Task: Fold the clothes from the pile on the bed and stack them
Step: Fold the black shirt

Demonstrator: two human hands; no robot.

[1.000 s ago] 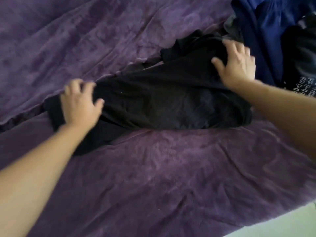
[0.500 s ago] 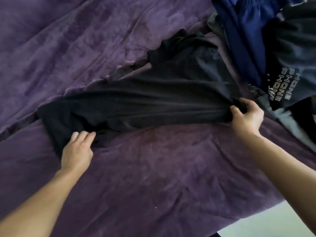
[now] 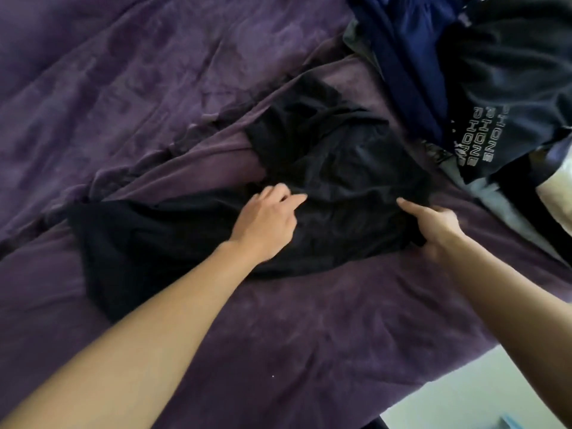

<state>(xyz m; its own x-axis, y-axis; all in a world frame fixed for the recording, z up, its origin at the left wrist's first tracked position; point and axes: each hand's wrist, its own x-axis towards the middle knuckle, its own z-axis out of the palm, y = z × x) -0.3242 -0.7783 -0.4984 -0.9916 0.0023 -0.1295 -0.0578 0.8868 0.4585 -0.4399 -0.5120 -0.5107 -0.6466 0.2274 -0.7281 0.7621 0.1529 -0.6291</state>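
The fingers [image 3: 276, 191] of the left hand [image 3: 266, 222] are curling down into the cloth while the thumb is sticking out to the right; motion blur is keeping it unclear whether they are pinching a fold or only pressing on it. That hand is resting on the middle of the black garment [image 3: 340, 168], with its bare forearm reaching in from the lower left. The right hand [image 3: 435, 226] is gripping the garment's near right edge: its thumb [image 3: 404, 205] is lying along the top of the fabric and the other fingers are wrapping around the hem, a corner of cloth draping over the palm. The black garment is lying rumpled and spread across the purple bed cover [image 3: 278, 342], one end trailing out to the left past the left forearm, the other bunching up toward the pile. The pile is sitting at the upper right, just beside the garment, with a navy blue piece [image 3: 405, 63] lying next to a dark grey shirt [image 3: 507, 82] that is showing white lettering. A strip of pale floor [image 3: 483, 394] is showing past the bed's edge at the lower right.
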